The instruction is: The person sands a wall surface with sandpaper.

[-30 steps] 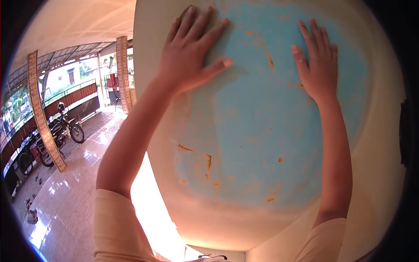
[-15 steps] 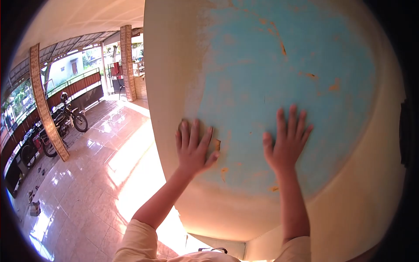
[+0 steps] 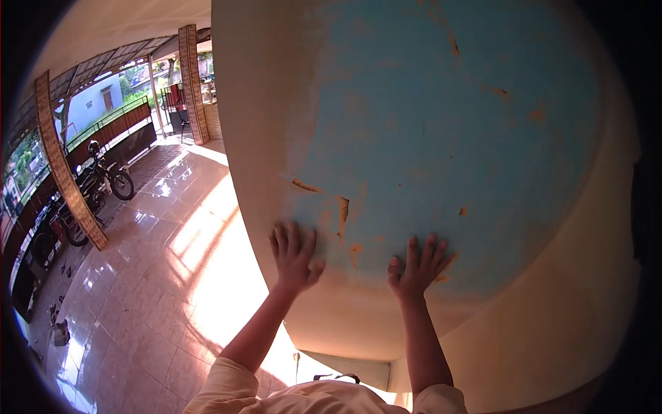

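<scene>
A wall (image 3: 427, 117) fills most of the head view, painted light blue with cream edges and several spots of peeled paint. My left hand (image 3: 294, 257) lies flat against it low down, at the edge of the blue patch, fingers spread and pointing up. My right hand (image 3: 416, 266) presses flat on the wall a little to the right, also with fingers apart, near a small chip in the paint. Neither hand holds anything. Both forearms reach up from cream sleeves at the bottom of the view.
To the left runs a glossy tiled porch floor (image 3: 138, 290) with bright sun patches. Patterned pillars (image 3: 62, 172) stand along it, and a motorcycle (image 3: 100, 183) is parked beside a low red railing. The wall's base (image 3: 345, 369) meets the floor below my arms.
Both hands have slid down the wall from high up on the blue patch to its lower edge, staying flat with fingers spread. My view has tilted slightly.
</scene>
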`<control>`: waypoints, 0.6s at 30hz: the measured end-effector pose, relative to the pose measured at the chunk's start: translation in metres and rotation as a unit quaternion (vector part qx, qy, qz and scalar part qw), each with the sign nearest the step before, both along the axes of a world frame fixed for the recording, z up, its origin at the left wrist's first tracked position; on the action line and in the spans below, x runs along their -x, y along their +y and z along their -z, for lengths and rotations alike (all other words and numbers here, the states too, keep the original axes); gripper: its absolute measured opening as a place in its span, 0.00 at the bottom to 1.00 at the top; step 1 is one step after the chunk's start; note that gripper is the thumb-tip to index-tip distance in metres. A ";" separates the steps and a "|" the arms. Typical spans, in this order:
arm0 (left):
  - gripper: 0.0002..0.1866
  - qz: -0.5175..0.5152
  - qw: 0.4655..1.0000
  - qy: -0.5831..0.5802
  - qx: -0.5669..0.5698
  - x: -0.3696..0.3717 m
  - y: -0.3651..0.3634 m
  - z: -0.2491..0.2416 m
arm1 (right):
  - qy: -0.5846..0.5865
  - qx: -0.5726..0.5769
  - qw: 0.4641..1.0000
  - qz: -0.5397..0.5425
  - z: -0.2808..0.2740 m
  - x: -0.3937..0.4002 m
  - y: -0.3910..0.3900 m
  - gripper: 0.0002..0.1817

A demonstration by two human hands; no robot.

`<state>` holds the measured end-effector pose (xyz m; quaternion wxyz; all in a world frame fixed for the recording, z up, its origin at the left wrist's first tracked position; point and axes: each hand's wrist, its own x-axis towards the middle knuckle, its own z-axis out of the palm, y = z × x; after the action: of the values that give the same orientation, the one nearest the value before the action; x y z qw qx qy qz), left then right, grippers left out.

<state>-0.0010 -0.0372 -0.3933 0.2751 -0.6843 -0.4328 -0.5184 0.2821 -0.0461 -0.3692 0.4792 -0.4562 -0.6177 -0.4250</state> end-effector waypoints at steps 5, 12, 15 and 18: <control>0.40 -0.006 1.000 0.025 -0.011 0.011 -0.004 -0.185 | 0.018 -0.006 1.000 -0.011 0.005 0.001 -0.001 0.31; 0.40 -0.017 1.000 0.000 -0.017 0.001 0.007 -0.092 | -0.005 -0.030 1.000 -0.007 0.004 -0.001 0.000 0.31; 0.41 -0.028 0.999 0.004 0.017 -0.016 0.003 0.040 | -0.004 -0.034 0.999 -0.004 0.005 -0.001 0.000 0.31; 0.41 -0.032 0.999 0.031 0.017 -0.025 -0.007 0.076 | 0.005 -0.036 0.999 0.003 0.009 0.002 -0.001 0.31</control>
<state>0.0243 -0.0444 -0.4690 0.2935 -0.6903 -0.4543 -0.4805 0.2803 -0.0469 -0.3783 0.4973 -0.4431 -0.5977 -0.4462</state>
